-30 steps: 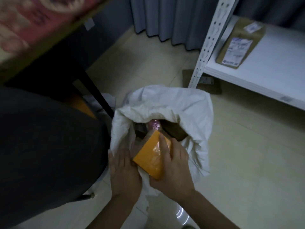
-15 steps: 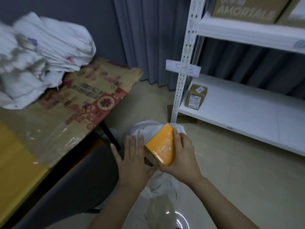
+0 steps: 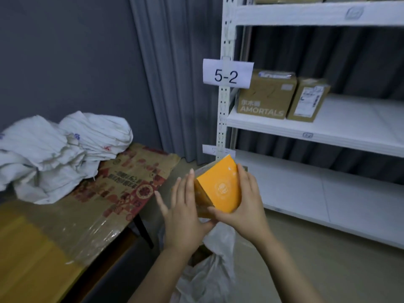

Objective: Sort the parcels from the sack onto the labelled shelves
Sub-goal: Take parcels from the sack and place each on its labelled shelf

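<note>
An orange box parcel is held up in front of me, above the white sack on the floor. My right hand grips its right side and bottom corner. My left hand presses flat against its left side, fingers straight. Behind it stands a white rack with a paper label reading 5-2 on its post. On that shelf two brown cardboard parcels stand side by side, a large one and a smaller one. A second, blurred label hangs lower on the post.
A table at the left carries a printed brown sack under clear plastic and a heap of white sacks. Grey curtains hang behind. The lower shelf board runs along the right above the tiled floor.
The orange parcel came up out of the sack to chest height. My view rose from the floor to the rack, and my left hand moved against the parcel's side.
</note>
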